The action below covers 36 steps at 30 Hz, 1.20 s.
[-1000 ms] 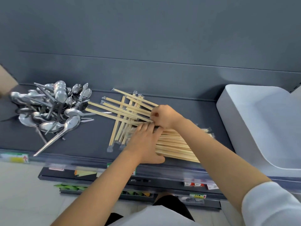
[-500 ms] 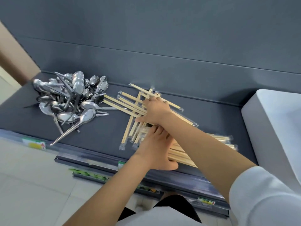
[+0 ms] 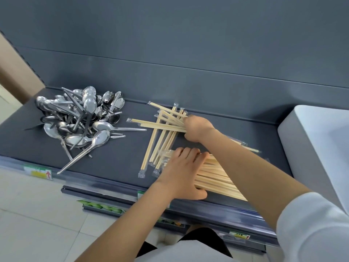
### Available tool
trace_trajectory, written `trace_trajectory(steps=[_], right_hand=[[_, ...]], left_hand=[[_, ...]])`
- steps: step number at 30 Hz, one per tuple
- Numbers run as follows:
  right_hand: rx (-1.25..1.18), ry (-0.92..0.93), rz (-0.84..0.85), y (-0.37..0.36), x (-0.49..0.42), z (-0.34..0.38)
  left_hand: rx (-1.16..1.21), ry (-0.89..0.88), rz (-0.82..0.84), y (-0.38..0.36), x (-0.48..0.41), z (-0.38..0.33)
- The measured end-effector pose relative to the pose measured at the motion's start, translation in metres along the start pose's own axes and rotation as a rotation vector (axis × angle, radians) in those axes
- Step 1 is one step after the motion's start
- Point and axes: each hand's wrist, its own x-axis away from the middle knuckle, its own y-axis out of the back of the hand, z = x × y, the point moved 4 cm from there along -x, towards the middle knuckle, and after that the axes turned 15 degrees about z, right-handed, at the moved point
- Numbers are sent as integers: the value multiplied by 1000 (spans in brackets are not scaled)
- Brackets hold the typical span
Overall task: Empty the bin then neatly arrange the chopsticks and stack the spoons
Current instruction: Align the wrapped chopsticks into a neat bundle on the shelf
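At frame centre, the right hand [image 3: 198, 127] curls its fingers round the ends of the loose chopsticks [image 3: 164, 127], which fan out crossed to its left. Just below, the left hand [image 3: 181, 173] lies flat, fingers straight, on the aligned chopstick bundle [image 3: 217, 178], which runs lower right. The spoons [image 3: 81, 118] are heaped at the shelf's [image 3: 117, 157] left, and the white bin [image 3: 311, 140] stands at right.
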Motion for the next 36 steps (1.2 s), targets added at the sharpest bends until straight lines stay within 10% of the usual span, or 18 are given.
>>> trace_trajectory(steps=[15, 23, 36], right_hand=[[-361, -214, -137, -18, 86, -81], [-896, 31, -611, 22, 108, -73], [-1108, 43, -801, 81, 126, -85]], left_hand=[[5, 0, -18, 1, 3, 0], [26, 3, -3, 1, 4, -1], [54, 13, 19, 7, 6, -2]])
